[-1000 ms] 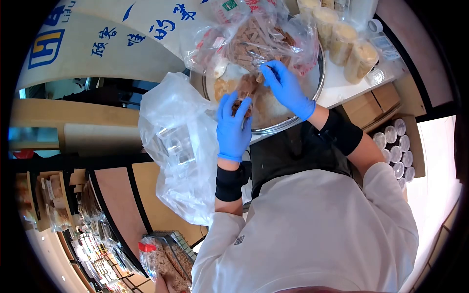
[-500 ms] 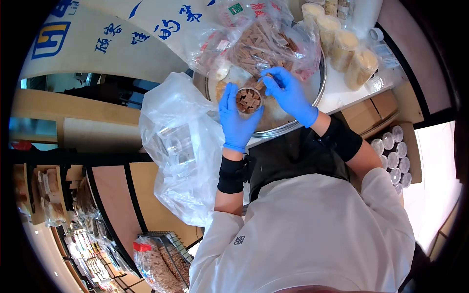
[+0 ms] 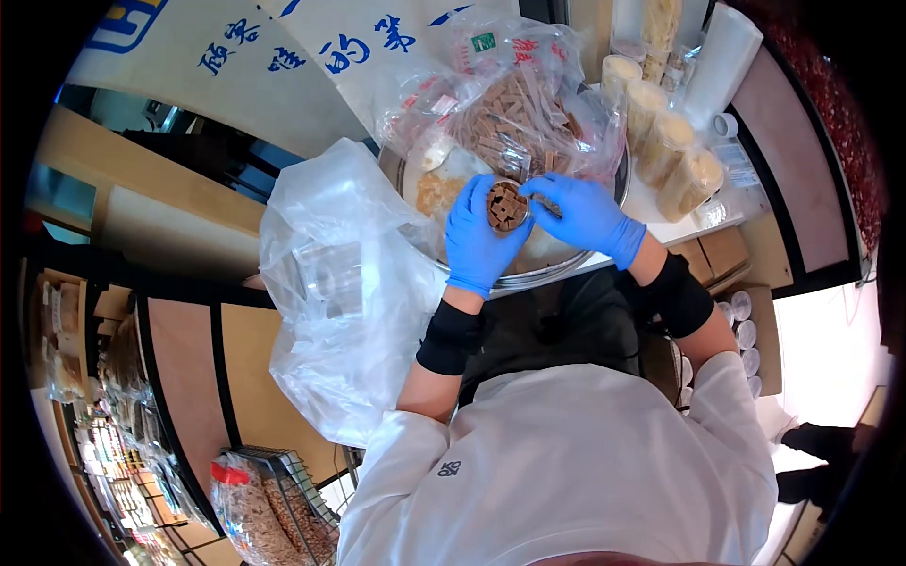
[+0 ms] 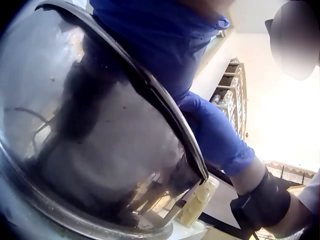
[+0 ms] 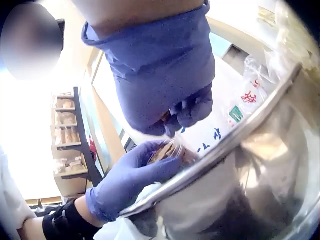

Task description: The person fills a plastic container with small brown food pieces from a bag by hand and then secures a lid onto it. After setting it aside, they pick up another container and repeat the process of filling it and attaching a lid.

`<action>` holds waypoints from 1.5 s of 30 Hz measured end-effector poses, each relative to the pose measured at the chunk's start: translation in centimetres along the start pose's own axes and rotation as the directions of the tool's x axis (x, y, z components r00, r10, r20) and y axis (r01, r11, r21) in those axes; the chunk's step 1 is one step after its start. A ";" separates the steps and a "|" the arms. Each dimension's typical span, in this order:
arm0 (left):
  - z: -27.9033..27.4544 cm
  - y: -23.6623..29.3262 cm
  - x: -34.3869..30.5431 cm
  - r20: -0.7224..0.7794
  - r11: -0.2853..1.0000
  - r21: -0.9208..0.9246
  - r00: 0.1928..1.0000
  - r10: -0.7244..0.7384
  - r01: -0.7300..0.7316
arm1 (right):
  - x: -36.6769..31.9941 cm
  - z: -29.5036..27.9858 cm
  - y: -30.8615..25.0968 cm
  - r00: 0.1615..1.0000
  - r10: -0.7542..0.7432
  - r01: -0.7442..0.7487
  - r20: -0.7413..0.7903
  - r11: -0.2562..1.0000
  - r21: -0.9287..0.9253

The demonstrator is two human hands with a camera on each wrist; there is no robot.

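Observation:
A clear round jar (image 3: pixel 508 208) filled with brown sticks is held upright over the metal basin (image 3: pixel 538 280). My left hand (image 3: pixel 479 241), in a blue glove, grips the jar around its side; the right wrist view also shows this jar (image 5: pixel 172 152) in the left hand (image 5: pixel 130 182). My right hand (image 3: pixel 590 217) is at the jar's right edge, fingers curled, with small brown pieces between them. Behind both hands, a plastic bag (image 3: pixel 514 113) of brown sticks lies in the basin. In the left wrist view the basin (image 4: pixel 115 145) hides most of the work.
Several filled jars (image 3: pixel 694 179) stand right of the basin. A large translucent bag (image 3: pixel 330 292) with clear containers hangs at the left. A roll of clear plastic (image 3: pixel 725 61) and tape (image 3: pixel 725 124) are at the upper right. Lidded containers fill a box at lower right.
The head view has shifted. My left hand has tilted the jar so its mouth faces up, showing the sticks. My right hand has moved from beside the bag to the jar's edge.

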State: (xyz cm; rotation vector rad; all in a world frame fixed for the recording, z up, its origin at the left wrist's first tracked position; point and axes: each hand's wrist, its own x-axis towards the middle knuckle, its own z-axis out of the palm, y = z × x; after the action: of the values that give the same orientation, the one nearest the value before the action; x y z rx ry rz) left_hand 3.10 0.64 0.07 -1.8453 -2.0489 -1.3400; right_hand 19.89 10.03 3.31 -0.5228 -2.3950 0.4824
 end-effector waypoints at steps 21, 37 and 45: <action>-0.3 0.5 1.9 0.037 0.997 0.075 0.999 -0.020 0.017 | 5.7 -2.1 -0.2 0.916 -0.093 0.255 0.389 0.885 -0.388; -0.4 0.3 1.9 0.042 0.999 0.002 0.998 -0.048 0.048 | 6.1 -2.2 0.2 0.909 -0.194 0.339 0.370 0.861 -0.379; 0.2 -0.2 1.8 0.009 0.999 0.027 0.999 -0.036 0.036 | 6.7 -1.5 -0.2 0.936 -0.056 0.200 0.348 0.897 -0.395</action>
State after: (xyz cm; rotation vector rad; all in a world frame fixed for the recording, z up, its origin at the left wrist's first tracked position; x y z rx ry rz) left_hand 2.56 2.24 0.88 -1.8159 -2.1035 -1.3088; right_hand 15.97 13.41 7.85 -0.4910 -2.8562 -0.0292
